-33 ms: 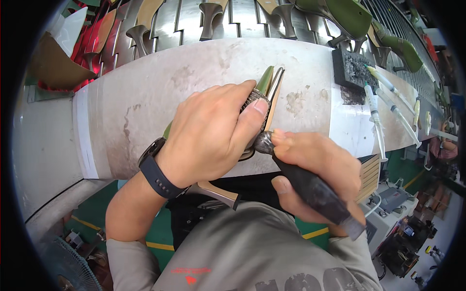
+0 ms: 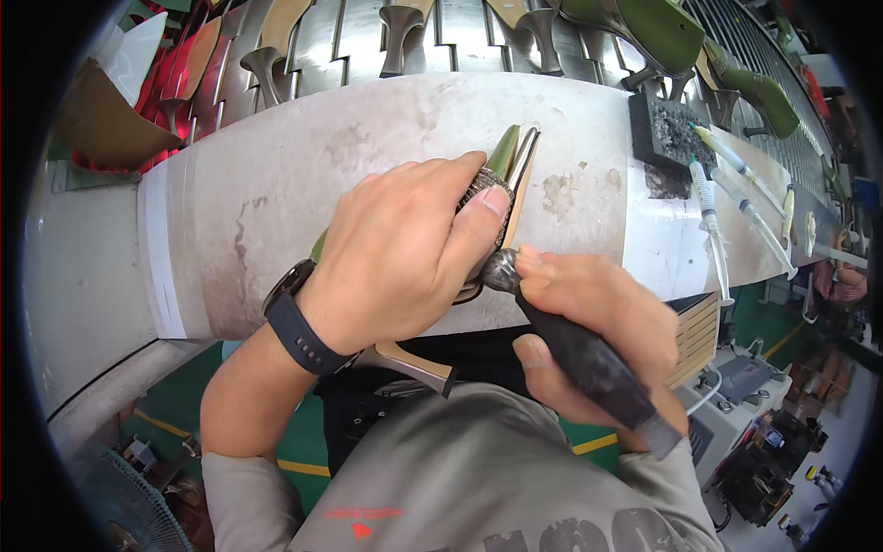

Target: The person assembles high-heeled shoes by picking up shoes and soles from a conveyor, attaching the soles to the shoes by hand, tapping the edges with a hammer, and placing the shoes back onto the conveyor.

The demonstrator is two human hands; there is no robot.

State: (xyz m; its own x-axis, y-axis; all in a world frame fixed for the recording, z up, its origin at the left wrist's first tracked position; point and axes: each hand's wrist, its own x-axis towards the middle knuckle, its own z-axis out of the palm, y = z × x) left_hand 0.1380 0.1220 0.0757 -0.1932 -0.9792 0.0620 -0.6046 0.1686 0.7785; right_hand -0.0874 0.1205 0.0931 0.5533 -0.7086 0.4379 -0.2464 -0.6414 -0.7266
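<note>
A green high-heeled shoe [image 2: 503,155] lies on its side under my hands, its pointed toe away from me and its tan sole facing right. My left hand [image 2: 400,244] is closed around its upper, with the thumb on a dark textured band near the toe. The heel sticks out below my left wrist. My right hand [image 2: 598,313] is wrapped around a dark hand tool [image 2: 589,359] with a rounded, shiny metal head; its exact kind is unclear. That head rests against or very close to the sole edge. My left palm hides most of the shoe's middle.
A stained pale work surface [image 2: 294,184] lies beneath. Several syringes [image 2: 708,207] and a black sponge-like block [image 2: 664,133] are at right. Beyond runs a metal slat conveyor [image 2: 363,46] carrying heeled soles and green shoes [image 2: 644,32]. A fan [image 2: 129,506] stands at lower left.
My right hand and the tool's rear end have shifted slightly left and down. The left hand and shoe look the same.
</note>
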